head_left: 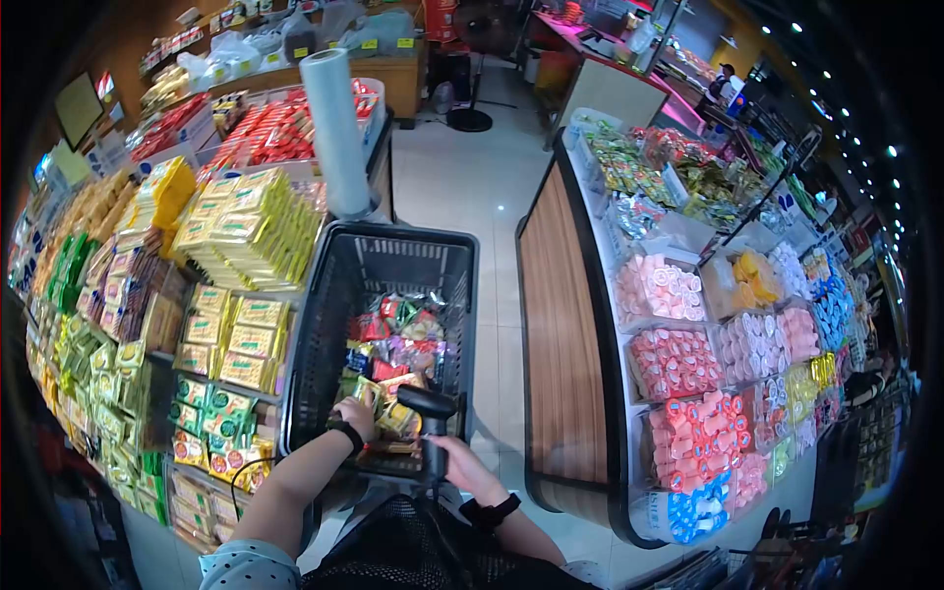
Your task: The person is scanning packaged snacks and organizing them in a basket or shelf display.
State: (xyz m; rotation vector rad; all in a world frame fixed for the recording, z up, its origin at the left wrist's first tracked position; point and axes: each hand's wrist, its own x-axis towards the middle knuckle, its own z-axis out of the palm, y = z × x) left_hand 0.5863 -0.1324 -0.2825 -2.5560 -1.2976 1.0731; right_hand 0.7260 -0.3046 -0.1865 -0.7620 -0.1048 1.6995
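Note:
A black shopping basket (298, 364) stands in front of me, with a pile of mixed small wrapped snack packets (398, 329) inside. My left hand (356, 417) reaches over its near left part, fingers curled at a yellowish snack packet (370, 391). Part of those fingers is hidden. At the basket's near side rises a black handle (435, 433) with a wide rounded top. My right hand (466, 466) is closed around its lower part from the right. Both wrists wear dark bands.
On the left, a display holds stacked yellow snack packs (241, 221) and green packs (211, 413). A roll of clear bags (337, 128) stands behind the basket. A wood-sided counter (556, 344) with pink packs (700, 433) flanks the aisle (497, 246) on the right. A person (721, 87) stands far back.

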